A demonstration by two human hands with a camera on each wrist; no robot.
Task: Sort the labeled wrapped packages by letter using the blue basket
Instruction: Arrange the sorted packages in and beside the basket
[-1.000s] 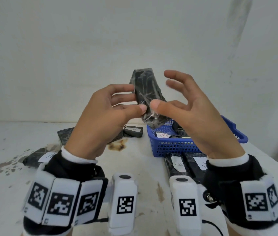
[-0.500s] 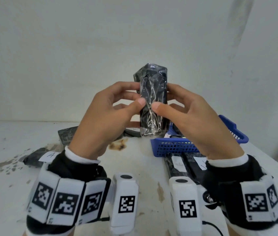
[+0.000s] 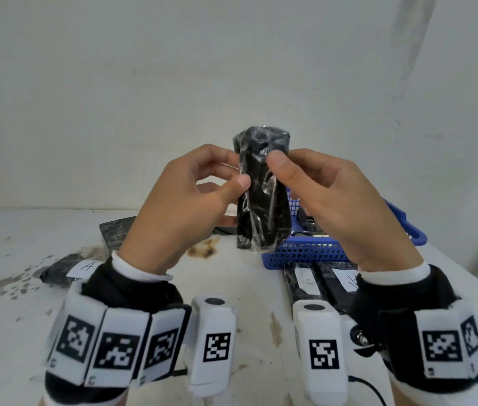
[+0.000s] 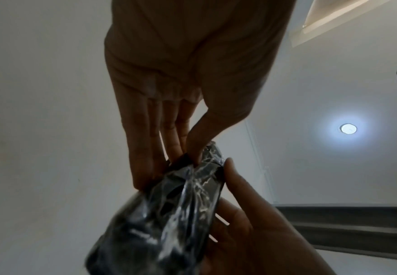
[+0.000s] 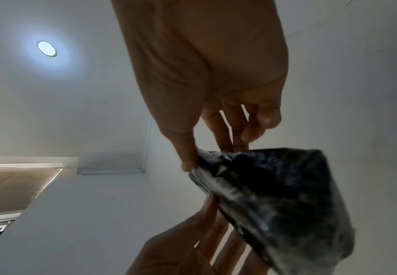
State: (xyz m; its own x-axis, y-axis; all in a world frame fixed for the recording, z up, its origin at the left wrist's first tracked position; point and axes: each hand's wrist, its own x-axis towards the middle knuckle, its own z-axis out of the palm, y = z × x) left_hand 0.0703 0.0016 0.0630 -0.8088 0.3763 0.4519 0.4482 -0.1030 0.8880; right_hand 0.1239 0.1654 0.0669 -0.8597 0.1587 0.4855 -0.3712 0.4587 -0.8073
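While a black oblong package wrapped in clear film is pinched upright between the left hand and the right hand above the counter, no label shows on it; the step appears to be finding its letter, so further turning is called for. Near the counter's right edge, the blue plastic basket holds dark items, not clearly identifiable.

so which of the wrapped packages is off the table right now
The black package held upright between the left hand and right hand; the others lie on the table.
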